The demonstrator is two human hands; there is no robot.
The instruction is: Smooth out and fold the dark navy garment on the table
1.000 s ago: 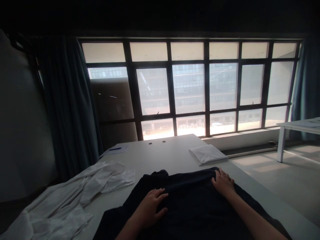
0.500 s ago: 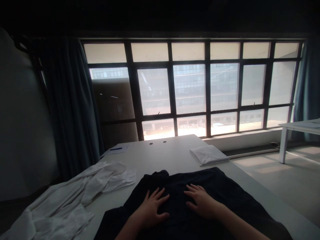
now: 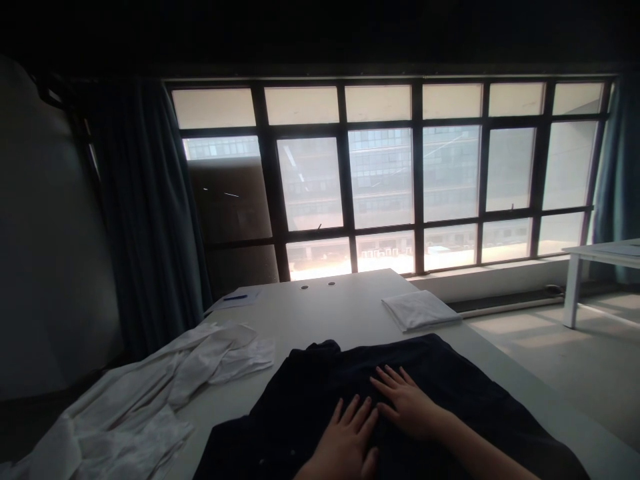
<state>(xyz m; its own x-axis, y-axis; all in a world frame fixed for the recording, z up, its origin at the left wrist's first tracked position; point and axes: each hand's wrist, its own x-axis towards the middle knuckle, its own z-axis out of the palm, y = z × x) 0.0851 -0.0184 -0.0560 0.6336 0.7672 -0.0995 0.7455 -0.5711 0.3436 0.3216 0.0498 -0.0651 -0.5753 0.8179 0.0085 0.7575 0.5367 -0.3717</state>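
One dark navy garment [image 3: 450, 373] is lying spread over the near part of the white table [image 3: 320, 313], its far edge bunching into a small fold toward the left. The left hand [image 3: 347, 437] is resting on it near the bottom of the view, fingers pointing away from the person; its grip is staying wide, the fingers spreading and holding nothing. The right hand [image 3: 407, 403] is lying just beside it, a little farther out and reaching in from the right, its grip likewise wide and flat on the cloth. The left fingertips are coming close to the right thumb; whether they are touching, I cannot tell.

White crumpled cloth [image 3: 165, 380] is heaping along the left side, while a folded white cloth [image 3: 420, 310] is sitting by the right edge, beyond the dark garment. Farther off, a blue pen [image 3: 235, 297] is lying on a sheet of paper [image 3: 245, 302]. Behind, a wide paned window [image 3: 383, 177] is letting in daylight beside a blue curtain [image 3: 150, 220].
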